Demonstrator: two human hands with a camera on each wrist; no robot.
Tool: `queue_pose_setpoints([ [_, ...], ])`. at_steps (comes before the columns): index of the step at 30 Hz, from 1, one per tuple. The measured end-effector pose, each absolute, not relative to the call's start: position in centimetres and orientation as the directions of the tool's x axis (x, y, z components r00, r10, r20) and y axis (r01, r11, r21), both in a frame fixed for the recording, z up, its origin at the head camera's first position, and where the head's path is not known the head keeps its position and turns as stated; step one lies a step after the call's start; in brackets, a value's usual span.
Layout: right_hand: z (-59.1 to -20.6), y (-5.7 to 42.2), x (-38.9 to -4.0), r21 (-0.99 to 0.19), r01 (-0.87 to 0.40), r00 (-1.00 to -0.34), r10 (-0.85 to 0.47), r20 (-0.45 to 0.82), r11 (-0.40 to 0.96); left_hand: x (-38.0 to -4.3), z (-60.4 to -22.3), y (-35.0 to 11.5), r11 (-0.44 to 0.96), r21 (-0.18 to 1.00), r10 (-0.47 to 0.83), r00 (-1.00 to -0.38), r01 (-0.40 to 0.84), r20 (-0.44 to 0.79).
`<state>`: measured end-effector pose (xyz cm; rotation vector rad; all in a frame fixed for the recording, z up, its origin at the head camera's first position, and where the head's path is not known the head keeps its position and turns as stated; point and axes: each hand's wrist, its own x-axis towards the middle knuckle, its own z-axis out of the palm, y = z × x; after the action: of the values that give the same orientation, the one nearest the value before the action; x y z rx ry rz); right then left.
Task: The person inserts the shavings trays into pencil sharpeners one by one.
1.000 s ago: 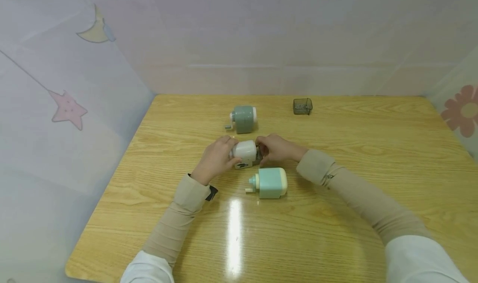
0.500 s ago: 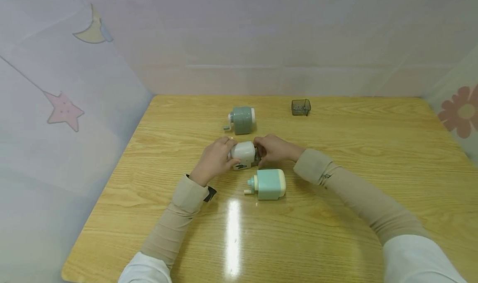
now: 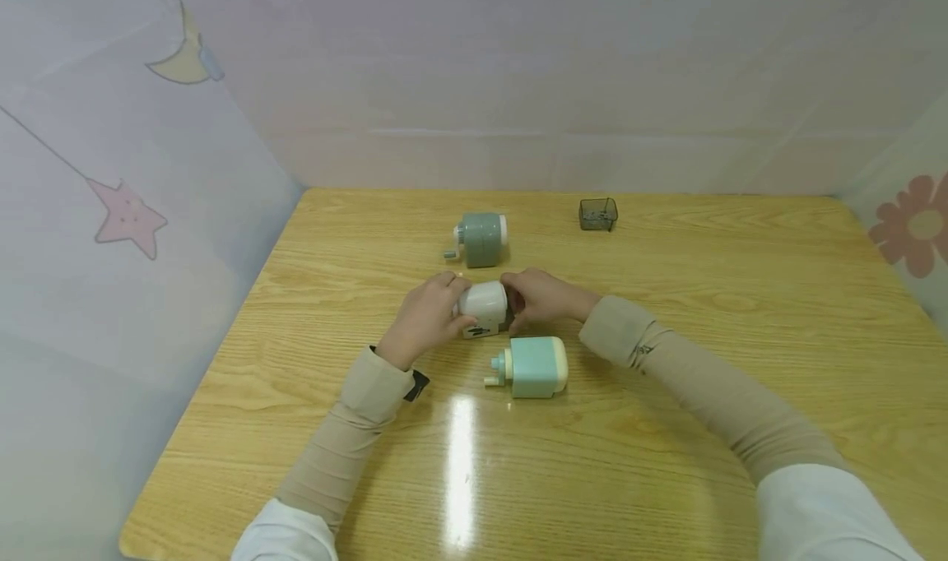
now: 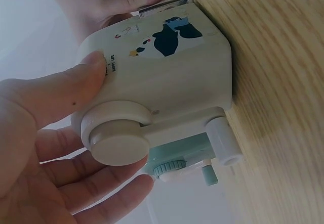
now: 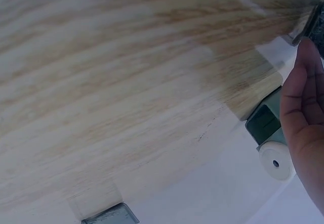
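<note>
A white crank pencil sharpener (image 3: 485,302) with a dark printed picture stands mid-table. My left hand (image 3: 429,318) grips its crank end, the thumb on the printed side. The left wrist view shows the sharpener's white crank handle (image 4: 225,142) hanging free beside the table. At the opposite end, my right hand (image 3: 544,294) pinches the smoky see-through shavings drawer (image 4: 164,5), of which only a short part sticks out. The right fingertips (image 5: 306,52) lie right at the dark drawer edge in the right wrist view.
Nearer the person lies a mint sharpener (image 3: 536,368) with a cream end. A grey-green sharpener (image 3: 481,240) with a crank stands behind the white one. Farther back on the wooden table (image 3: 741,298) sits a loose dark see-through drawer (image 3: 597,214). A printed cloth wall (image 3: 474,133) borders the back.
The drawer has slid farther into the white sharpener, and my right hand has moved slightly left with it. My left hand keeps its grip.
</note>
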<state>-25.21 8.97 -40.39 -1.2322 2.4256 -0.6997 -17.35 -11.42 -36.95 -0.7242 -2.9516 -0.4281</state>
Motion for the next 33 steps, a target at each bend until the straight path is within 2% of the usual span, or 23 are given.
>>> queue_pose_setpoints([
  [19,-40.58,8.36,-25.71,-0.604,-0.623,-0.554,-0.825,-0.107,0.497,-17.59,-37.04,-11.44,0.839,0.256,0.457,-0.877,0.480,0.149],
  [33,-40.24,7.99,-25.48,-0.642,-0.612,-0.529,-0.842,-0.103,0.463,-17.67,-37.03,-11.51,0.850,0.259,0.445,-0.888,0.459,0.113],
])
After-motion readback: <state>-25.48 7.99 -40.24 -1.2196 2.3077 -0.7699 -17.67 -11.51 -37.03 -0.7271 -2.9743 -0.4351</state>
